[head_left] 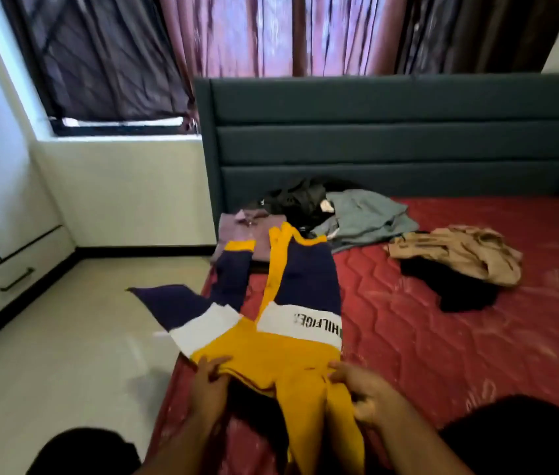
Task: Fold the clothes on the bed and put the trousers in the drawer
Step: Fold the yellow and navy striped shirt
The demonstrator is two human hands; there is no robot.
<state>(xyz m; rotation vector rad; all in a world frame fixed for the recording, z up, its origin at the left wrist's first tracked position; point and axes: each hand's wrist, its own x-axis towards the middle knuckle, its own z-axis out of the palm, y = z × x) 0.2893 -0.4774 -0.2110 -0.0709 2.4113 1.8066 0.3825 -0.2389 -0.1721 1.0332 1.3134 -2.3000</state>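
A yellow, navy and white garment (291, 337) with printed lettering lies spread along the left edge of the red mattress (442, 337), one part hanging out over the floor. My left hand (211, 382) grips its yellow near edge on the left. My right hand (363, 389) pinches the yellow cloth on the right. Farther up the bed lie a folded mauve piece (247, 228), a black heap (302, 200), a grey-green garment (363, 217), and a tan garment (459, 252) over a black one (459, 296).
A dark padded headboard (391, 132) closes the far end of the bed. To the left is pale tiled floor (65, 337) and a white cabinet with a drawer and dark handle (16, 279). Curtains hang behind.
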